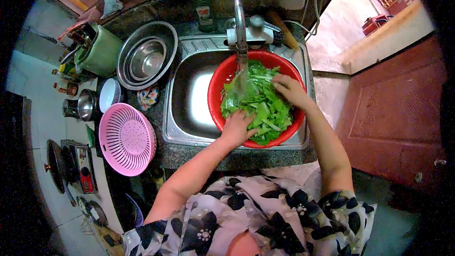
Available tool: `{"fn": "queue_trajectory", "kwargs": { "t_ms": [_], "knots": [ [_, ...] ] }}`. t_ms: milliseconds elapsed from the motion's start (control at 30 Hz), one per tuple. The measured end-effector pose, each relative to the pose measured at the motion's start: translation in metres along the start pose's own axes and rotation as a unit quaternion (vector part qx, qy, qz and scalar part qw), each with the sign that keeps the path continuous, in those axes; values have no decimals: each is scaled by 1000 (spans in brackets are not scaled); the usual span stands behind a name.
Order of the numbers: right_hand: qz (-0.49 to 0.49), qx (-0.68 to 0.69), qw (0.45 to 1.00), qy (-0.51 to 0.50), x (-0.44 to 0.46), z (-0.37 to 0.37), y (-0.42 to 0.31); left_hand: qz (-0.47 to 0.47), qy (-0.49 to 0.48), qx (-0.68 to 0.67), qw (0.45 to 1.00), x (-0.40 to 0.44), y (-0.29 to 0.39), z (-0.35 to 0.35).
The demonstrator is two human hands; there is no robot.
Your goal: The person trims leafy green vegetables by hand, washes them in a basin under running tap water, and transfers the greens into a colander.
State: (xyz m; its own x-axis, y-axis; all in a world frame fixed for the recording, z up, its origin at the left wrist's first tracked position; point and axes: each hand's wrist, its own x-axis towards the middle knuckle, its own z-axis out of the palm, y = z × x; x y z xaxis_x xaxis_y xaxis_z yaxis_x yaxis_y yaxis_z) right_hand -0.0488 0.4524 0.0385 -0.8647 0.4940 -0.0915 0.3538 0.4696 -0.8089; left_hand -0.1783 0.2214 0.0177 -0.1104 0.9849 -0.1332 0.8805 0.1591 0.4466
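And here's the dark bottle [204, 15] behind the sink [185, 133], pale lettering right across its label, but it's too small and blurred to read for certain! Over on the far left, the stove [84, 167] shows pale marks on a red panel [87, 184], and those won't resolve into readable words or numbers either.

Speckled counter [289, 157], sink [182, 135] beneath red basin [215, 90]

Our left arm [189, 178] slants forward and inward, its hand [238, 127] palm down with fingers spread. Our right arm [332, 156] reaches farther forward; its hand [291, 91] points inward, fingers parted and slightly bent.
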Motion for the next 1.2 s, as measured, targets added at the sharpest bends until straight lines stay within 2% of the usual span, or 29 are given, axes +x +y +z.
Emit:
{"fn": "queue_trajectory", "kwargs": {
  "t_ms": [100,167,233,267,300,400,433,500,567,667,700,800,833,900,933,967,1067,1100,1200],
  "knots": [
    [76,-115,985,107,54,38,69,0,11,20,1000,-1,3,4],
    [89,-276,956,38,56,71,28,-1,11,-7,1000,-1,1,6],
    [29,-286,951,-115,65,82,17,0,11,-14,1000,-1,-3,8],
    [-34,-212,949,-231,76,81,26,3,9,-10,1000,-3,-4,10],
    [-98,-133,924,-344,85,77,24,3,8,-6,1000,-3,-5,11],
    [-33,-193,928,-318,97,59,13,-17,5,-30,999,-2,-6,14],
    [-70,-229,950,-198,92,48,-7,-19,2,-30,999,-2,-5,14],
    [-114,-339,932,-63,66,90,19,-21,0,-27,999,0,-5,13],
    [-21,-322,913,-248,73,96,14,-23,3,-25,999,-2,-3,10],
    [-206,-118,933,-272,101,78,51,-19,17,-21,999,-2,-3,12],
    [-88,-208,950,-217,98,68,33,-21,23,-19,999,-3,-3,14],
    [-71,-361,924,-108,59,84,3,-24,13,-14,1000,-1,-3,13],
    [-33,-313,928,-201,68,90,21,-20,8,-15,1000,-1,-4,12],
    [-70,-263,920,-283,98,80,61,-13,-2,-18,1000,-2,-4,10],
    [-89,-237,912,-322,100,66,39,-15,2,-16,1000,-2,-4,12],
    [-24,-334,932,-141,80,58,16,-18,7,-15,1000,-1,-4,14],
    [-12,-359,905,-228,69,69,1,-15,10,-12,1000,0,-5,13],
    [-117,-209,935,-260,81,90,65,-13,7,-12,1000,-2,-5,13],
    [-68,-136,924,-350,97,62,37,-12,-6,-17,1000,-1,-6,11]
  ]
}}
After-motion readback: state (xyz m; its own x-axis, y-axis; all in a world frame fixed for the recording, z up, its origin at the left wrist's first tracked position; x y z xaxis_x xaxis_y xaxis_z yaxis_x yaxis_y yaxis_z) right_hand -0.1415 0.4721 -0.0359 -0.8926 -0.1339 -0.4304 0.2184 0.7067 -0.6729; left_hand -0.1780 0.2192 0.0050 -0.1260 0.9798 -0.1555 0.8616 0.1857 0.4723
